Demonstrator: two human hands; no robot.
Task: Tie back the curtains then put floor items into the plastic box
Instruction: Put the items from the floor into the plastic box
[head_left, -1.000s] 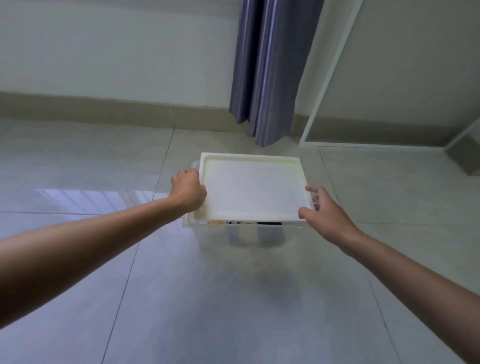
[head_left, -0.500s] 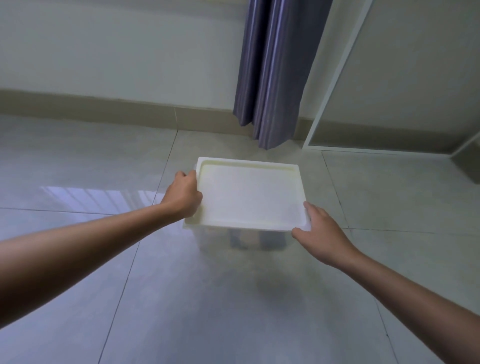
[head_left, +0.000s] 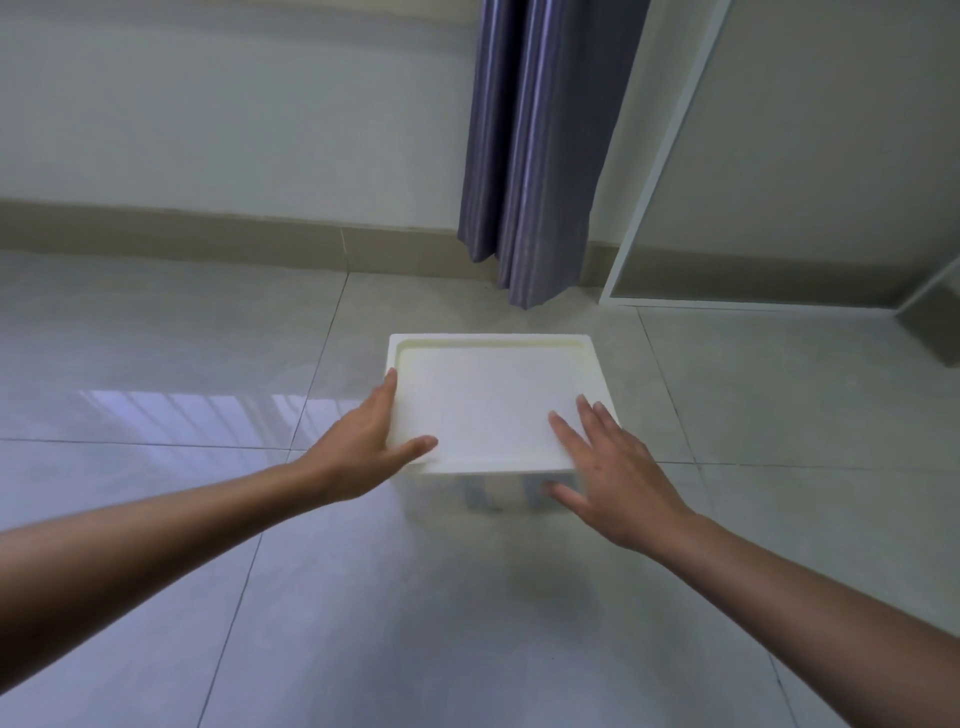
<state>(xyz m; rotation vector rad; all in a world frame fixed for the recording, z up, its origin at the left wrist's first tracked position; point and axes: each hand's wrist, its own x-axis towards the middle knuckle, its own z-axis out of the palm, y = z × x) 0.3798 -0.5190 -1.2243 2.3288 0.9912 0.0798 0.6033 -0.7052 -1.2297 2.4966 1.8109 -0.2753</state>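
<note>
A clear plastic box (head_left: 498, 493) stands on the tiled floor with a white lid (head_left: 483, 400) lying flat on top. Dark items show faintly through its front wall. My left hand (head_left: 363, 447) lies flat against the lid's left edge, thumb on the near left corner, fingers spread. My right hand (head_left: 608, 467) rests palm down on the lid's near right corner, fingers apart, thumb hanging over the front edge. A purple curtain (head_left: 535, 150) hangs gathered in a narrow bunch behind the box.
The pale wall and beige skirting (head_left: 208, 234) run across the back. A white door frame (head_left: 654, 197) rises to the right of the curtain. Glossy tiles reflect window light at the left (head_left: 182, 415).
Both hands gripped the lid's sides while lowering it onto the box. Now the lid sits flat and both hands have opened, lying flat on its near corners.
</note>
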